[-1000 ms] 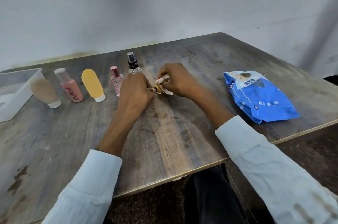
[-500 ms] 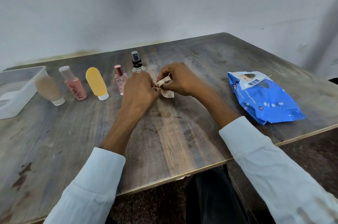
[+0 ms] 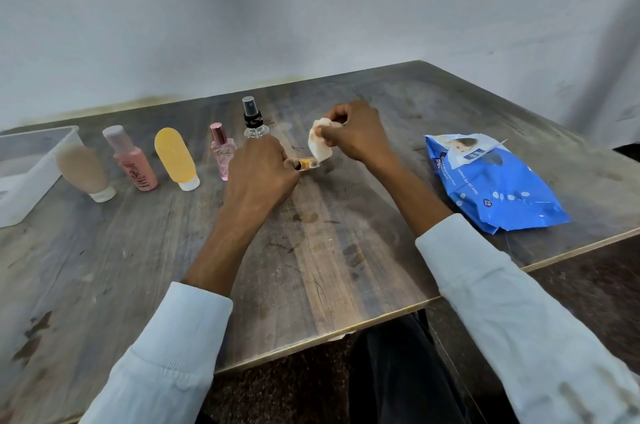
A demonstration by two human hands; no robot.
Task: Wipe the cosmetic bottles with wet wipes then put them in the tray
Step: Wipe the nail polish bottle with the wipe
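Observation:
My left hand [image 3: 259, 174] grips a small yellow bottle [image 3: 307, 164] lying sideways just above the table; only its end shows past my fingers. My right hand [image 3: 356, 134] pinches a crumpled white wet wipe [image 3: 318, 144], lifted slightly up and to the right of the bottle, with a brownish smudge on it. To the left, a row of bottles stands on the table: a beige tube [image 3: 83, 170], a pink bottle [image 3: 133, 165], a yellow tube [image 3: 176, 160], a small pink perfume bottle [image 3: 221, 155] and a clear spray bottle [image 3: 252, 118]. The clear plastic tray [image 3: 36, 167] sits at the far left.
A blue pack of wet wipes [image 3: 491, 181] lies on the right side of the worn wooden table [image 3: 311, 250]. The table's front edge runs diagonally just past my forearms. A white wall stands behind the table.
My right hand has pulled the wipe off the small yellow bottle and lifted it up and to the right, uncovering the bottle's end. My left hand still holds the bottle.

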